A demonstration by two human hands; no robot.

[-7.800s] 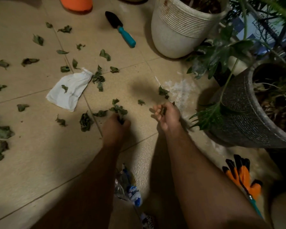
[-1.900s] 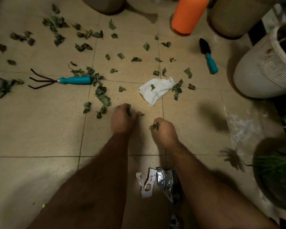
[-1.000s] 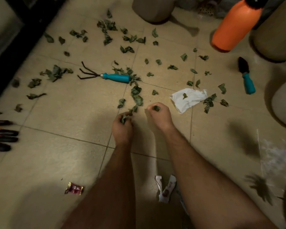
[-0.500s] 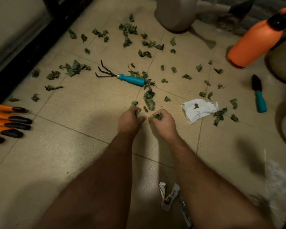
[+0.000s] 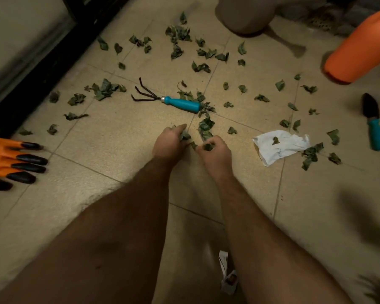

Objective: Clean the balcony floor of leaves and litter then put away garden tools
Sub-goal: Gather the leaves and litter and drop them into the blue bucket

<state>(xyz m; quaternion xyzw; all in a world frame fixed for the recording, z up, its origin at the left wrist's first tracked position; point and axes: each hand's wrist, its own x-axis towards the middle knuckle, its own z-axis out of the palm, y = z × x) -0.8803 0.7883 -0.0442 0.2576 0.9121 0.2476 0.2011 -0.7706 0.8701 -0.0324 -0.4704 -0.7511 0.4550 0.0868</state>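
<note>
Dry green leaves [image 5: 180,43] lie scattered over the beige tiled floor [image 5: 101,150]. My left hand [image 5: 170,142] and my right hand [image 5: 215,152] sit side by side low on the floor, each gripping a small bunch of leaves. More leaves [image 5: 205,126] lie just beyond my fingers. A hand rake with a teal handle [image 5: 180,103] lies a little farther out. A trowel with a teal handle [image 5: 374,126] lies at the right. Crumpled white paper [image 5: 279,145] lies right of my right hand. A torn wrapper [image 5: 227,275] shows between my forearms.
An orange garden glove with black claws [image 5: 7,160] lies at the left edge. An orange bottle [image 5: 360,47] stands at the upper right, a beige pot [image 5: 246,12] at the top. A black door frame [image 5: 42,55] runs along the upper left.
Both hands have come closer together and slid forward toward the leaves near the rake handle. The view has shifted left, bringing the orange glove into sight.
</note>
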